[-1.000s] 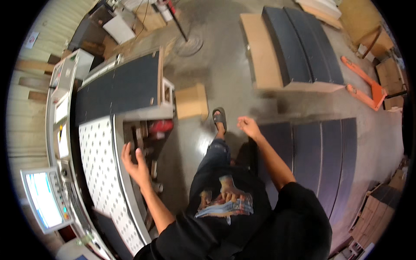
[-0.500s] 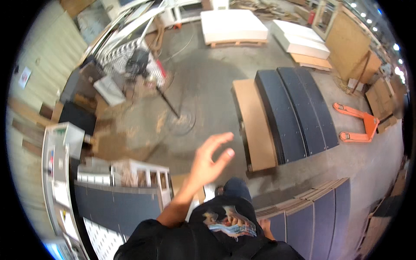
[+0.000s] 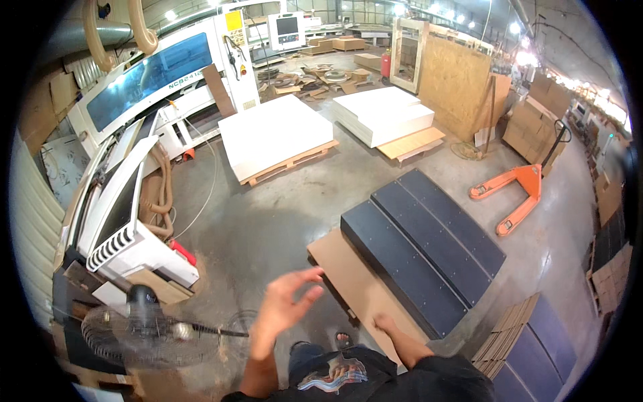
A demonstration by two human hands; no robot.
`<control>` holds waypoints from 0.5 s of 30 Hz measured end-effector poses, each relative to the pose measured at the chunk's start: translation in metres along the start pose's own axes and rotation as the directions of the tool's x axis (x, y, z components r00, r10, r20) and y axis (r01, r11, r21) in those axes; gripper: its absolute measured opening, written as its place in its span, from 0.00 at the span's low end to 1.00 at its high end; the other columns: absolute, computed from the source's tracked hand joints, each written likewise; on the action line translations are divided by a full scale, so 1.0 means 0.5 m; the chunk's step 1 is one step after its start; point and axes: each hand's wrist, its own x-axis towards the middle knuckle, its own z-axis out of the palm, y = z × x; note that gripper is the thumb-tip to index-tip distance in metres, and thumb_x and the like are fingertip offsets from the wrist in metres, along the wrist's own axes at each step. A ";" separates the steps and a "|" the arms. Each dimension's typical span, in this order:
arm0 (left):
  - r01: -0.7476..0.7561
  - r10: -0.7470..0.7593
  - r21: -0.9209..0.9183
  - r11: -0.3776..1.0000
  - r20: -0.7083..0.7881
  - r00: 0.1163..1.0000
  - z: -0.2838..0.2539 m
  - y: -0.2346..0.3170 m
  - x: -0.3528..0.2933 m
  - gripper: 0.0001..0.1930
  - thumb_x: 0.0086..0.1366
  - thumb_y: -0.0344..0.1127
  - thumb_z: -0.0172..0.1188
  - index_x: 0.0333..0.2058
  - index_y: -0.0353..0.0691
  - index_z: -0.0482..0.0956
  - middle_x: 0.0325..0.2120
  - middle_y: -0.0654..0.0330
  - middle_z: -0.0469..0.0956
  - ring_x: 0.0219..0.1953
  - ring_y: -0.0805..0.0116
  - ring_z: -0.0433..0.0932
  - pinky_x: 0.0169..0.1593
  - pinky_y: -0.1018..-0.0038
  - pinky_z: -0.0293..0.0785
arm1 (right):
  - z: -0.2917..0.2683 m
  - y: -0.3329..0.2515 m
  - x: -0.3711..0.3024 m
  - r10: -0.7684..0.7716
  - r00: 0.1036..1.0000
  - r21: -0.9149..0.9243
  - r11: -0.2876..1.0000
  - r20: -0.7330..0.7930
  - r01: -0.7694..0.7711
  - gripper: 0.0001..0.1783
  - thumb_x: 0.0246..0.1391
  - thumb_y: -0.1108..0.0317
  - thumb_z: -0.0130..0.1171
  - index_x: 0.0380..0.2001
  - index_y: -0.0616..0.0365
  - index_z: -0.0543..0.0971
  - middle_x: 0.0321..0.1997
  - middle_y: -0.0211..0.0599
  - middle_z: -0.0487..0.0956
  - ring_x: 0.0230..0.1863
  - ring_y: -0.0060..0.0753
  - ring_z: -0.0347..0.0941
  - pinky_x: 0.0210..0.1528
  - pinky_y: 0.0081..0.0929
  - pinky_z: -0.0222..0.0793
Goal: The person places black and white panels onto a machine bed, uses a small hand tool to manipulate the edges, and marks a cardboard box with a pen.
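Note:
My left hand is raised in front of me, thumb and fingers apart, holding nothing. My right hand hangs over a flat brown board, its fingers curled in, with no object visible in them. Whether it touches the board I cannot tell. Beside the board on its right lie stacked dark blue-grey panels with small pale dots along their edges. A second stack of dark panels with brown layered edges stands at the lower right.
A black pedestal fan stands at the lower left. White sheet stacks sit on pallets ahead. An orange pallet jack is at the right. A large white machine with a blue window fills the far left.
My view has turned right and lifted, bringing the machine into sight. I am closer to the brown board. My right hand has come from beside the lower-right panels to over the board.

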 end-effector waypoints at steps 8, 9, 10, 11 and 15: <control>-0.232 0.100 -0.200 0.952 -0.513 0.853 -0.387 -0.457 0.473 0.17 0.69 0.39 0.61 0.52 0.37 0.79 0.35 0.59 0.84 0.39 0.69 0.81 0.49 0.69 0.75 | -0.116 -1.080 0.402 -0.587 0.775 0.116 0.775 -0.235 0.622 0.18 0.62 0.56 0.53 0.40 0.60 0.83 0.29 0.39 0.85 0.30 0.32 0.81 0.37 0.32 0.75; -0.242 0.053 -0.289 0.926 -0.534 0.844 -0.423 -0.559 0.507 0.17 0.70 0.40 0.61 0.52 0.37 0.79 0.34 0.60 0.84 0.38 0.70 0.81 0.48 0.70 0.75 | -0.085 -1.135 0.421 -0.571 0.792 0.171 0.777 -0.217 0.606 0.18 0.63 0.57 0.53 0.42 0.59 0.82 0.29 0.38 0.85 0.30 0.31 0.81 0.37 0.31 0.75; -0.170 -0.056 -0.373 0.912 -0.523 0.850 -0.451 -0.667 0.546 0.17 0.70 0.40 0.60 0.52 0.38 0.79 0.33 0.60 0.83 0.37 0.72 0.80 0.46 0.71 0.75 | -0.056 -1.152 0.470 -0.574 0.764 0.024 0.795 -0.295 0.607 0.18 0.63 0.57 0.53 0.41 0.60 0.83 0.28 0.39 0.84 0.30 0.29 0.80 0.37 0.30 0.76; -0.107 -0.171 -0.472 0.875 -0.508 0.844 -0.468 -0.801 0.586 0.16 0.71 0.41 0.60 0.52 0.38 0.79 0.33 0.61 0.83 0.35 0.73 0.79 0.43 0.73 0.75 | -0.029 -1.130 0.517 -0.516 0.806 0.000 0.842 -0.289 0.540 0.18 0.64 0.56 0.53 0.39 0.60 0.83 0.28 0.38 0.84 0.29 0.29 0.80 0.36 0.30 0.75; 0.391 -0.663 -0.657 0.644 -0.225 0.714 -0.427 -1.475 0.517 0.16 0.74 0.43 0.54 0.53 0.40 0.78 0.28 0.66 0.78 0.25 0.78 0.70 0.28 0.73 0.69 | 0.113 -0.927 0.632 -0.097 0.987 -0.098 0.989 0.131 0.110 0.22 0.64 0.49 0.52 0.31 0.57 0.82 0.25 0.35 0.82 0.24 0.29 0.77 0.30 0.31 0.74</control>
